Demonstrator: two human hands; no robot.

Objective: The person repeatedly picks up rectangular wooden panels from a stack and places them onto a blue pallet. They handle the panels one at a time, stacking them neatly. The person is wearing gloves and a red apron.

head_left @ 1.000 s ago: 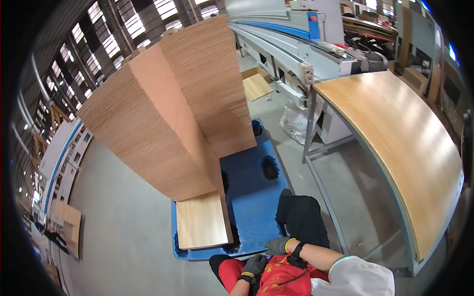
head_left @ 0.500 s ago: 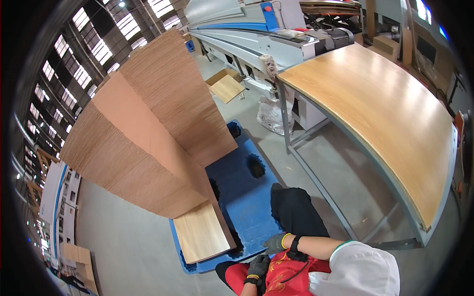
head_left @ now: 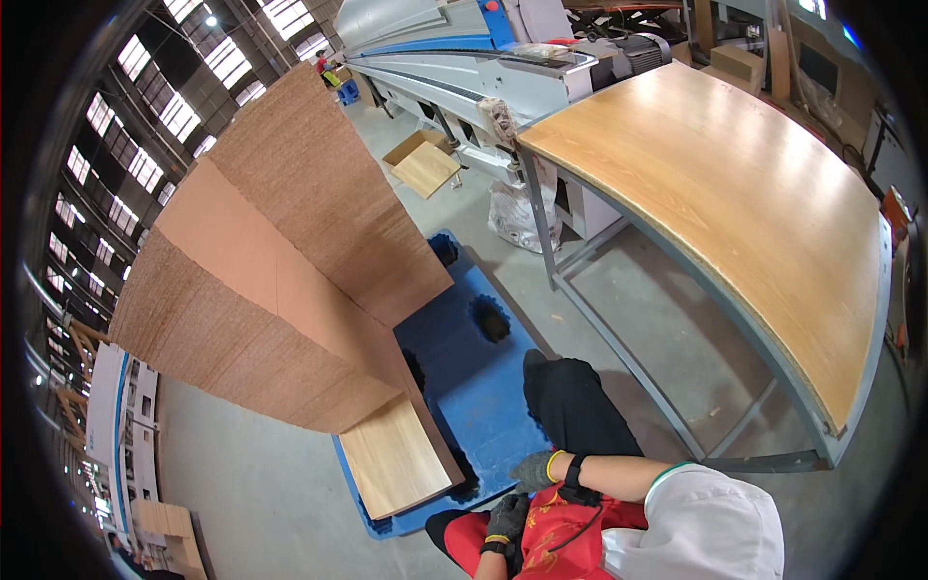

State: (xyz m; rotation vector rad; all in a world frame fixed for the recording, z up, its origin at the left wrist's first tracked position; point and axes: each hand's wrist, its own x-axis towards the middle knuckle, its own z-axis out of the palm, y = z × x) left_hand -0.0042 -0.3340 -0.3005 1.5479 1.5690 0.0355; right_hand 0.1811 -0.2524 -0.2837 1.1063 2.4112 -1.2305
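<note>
Gloved hands (head_left: 520, 495) near blue pallet (head_left: 483, 387); boards (head_left: 280, 280) stacked.

One view only – head cam, worn high, looking steeply down and fwd over the person's own body. Fisheye: straight edges bow toward the rim, dark vignette at the corners. Nearest to the lens, bottom centre: left hand (head_left: 505, 523) and right hand (head_left: 535, 471), both gloved, close in. Mid-frame sits the blue pallet (head_left: 474, 377) w/ the tall board stack (head_left: 280, 280) at left. Wooden table (head_left: 735, 193) fills the upper right – machine (head_left: 464, 48) farthest off, top centre.
</note>
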